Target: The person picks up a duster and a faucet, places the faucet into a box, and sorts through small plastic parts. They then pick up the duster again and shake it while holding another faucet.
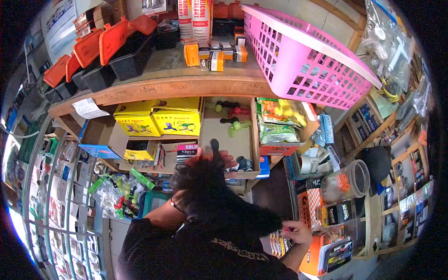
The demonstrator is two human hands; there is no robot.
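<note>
A black fluffy duster slants across the middle of the view, from the drawers down toward the lower right. Its dark handle tip sticks up past the fingers of my left hand, which is closed around it; the fluff covers much of this hand. At the duster's lower end, my right hand has its fingers bent together near a small red spot. What they pinch is too small to make out. Striped yellow packets lie just below the right hand.
A pink basket and black bins with orange lids stand on the wooden shelf. Below are yellow boxes and a cardboard tray with coloured fittings. Bagged parts lie left, a clear jar right.
</note>
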